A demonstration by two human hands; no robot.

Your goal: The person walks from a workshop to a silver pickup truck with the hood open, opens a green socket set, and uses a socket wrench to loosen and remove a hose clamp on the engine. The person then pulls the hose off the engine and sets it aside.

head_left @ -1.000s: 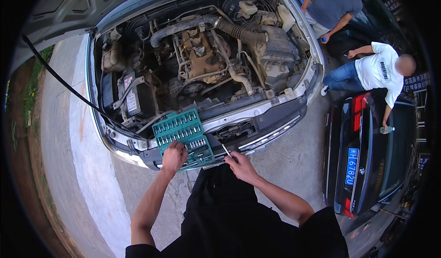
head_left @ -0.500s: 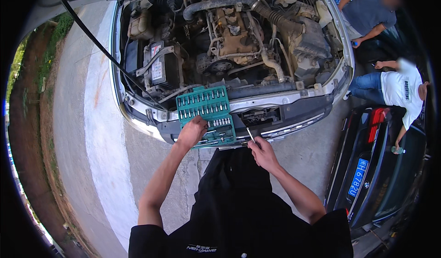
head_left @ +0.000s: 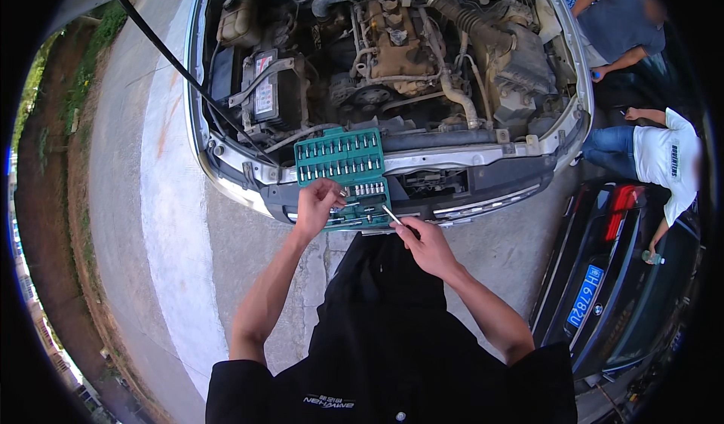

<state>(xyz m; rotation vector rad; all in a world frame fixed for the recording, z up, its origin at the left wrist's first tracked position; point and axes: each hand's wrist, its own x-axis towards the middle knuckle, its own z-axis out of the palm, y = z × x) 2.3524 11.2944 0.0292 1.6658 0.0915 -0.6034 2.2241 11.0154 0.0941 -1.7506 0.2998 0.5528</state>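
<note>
A green socket set case (head_left: 300, 152) lies open on the front edge of the car's engine bay, with rows of bits in its upper half. Small silver sockets (head_left: 369, 189) line its lower half. Over the lower half's left side is my left hand (head_left: 317, 207), thumb and fingers pinched on a small metal piece that looks like a socket (head_left: 343, 192). My right hand (head_left: 427, 244) grips a thin metal bar (head_left: 391, 215), its tip pointing up-left over the case's lower right corner. The bar's other end is hidden in my palm.
Beyond the case are the engine (head_left: 396, 54), the battery (head_left: 265, 92) and a black hood strut (head_left: 162, 50) at the left. Two people stand at the right, one in a white shirt (head_left: 656, 152), one in dark grey (head_left: 615, 20). A dark car (head_left: 603, 273) is parked at lower right.
My left hand has lifted from the sockets and drawn back slightly, a small piece now in its fingertips. My right hand has moved left, bringing the bar's tip over the case.
</note>
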